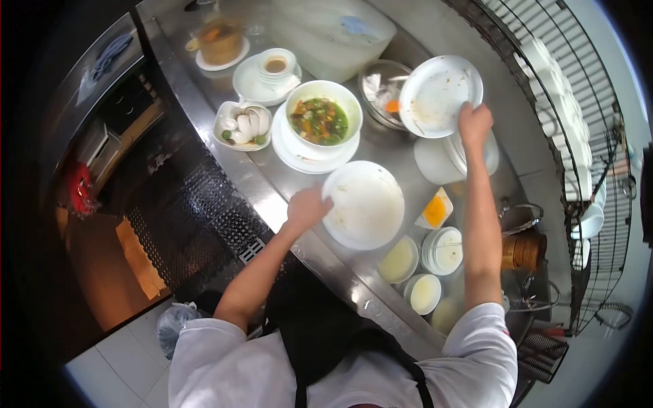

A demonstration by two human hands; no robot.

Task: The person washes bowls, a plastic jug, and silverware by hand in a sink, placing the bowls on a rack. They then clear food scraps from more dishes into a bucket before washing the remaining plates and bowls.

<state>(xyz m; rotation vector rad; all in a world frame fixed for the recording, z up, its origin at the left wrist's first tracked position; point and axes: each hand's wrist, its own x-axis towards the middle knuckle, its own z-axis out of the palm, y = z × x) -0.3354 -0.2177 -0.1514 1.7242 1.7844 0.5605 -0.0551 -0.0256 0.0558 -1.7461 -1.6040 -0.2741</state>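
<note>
My left hand (309, 207) grips the left rim of a white plate (365, 205) with faint food smears, held near the counter's front edge. In my right hand (474, 126) is a second white plate (435, 98), dotted with food scraps and tilted beside a metal bowl (386, 76) of crumpled tissue and scraps. Between and behind the hands, a white bowl (345, 102) of green broth with orange pieces rests on stacked plates (299, 162). Below the right-hand plate, more dishes (435, 162) are partly hidden by my arm.
A square dish of shells (248, 126), a cup on saucers (277, 66) and a glass jug (221, 42) stand to the left. A big translucent tub (326, 34) is behind. Several small bowls (423, 294) sit in the sink area. A wire rack (598, 75) of white dishes lines the right wall.
</note>
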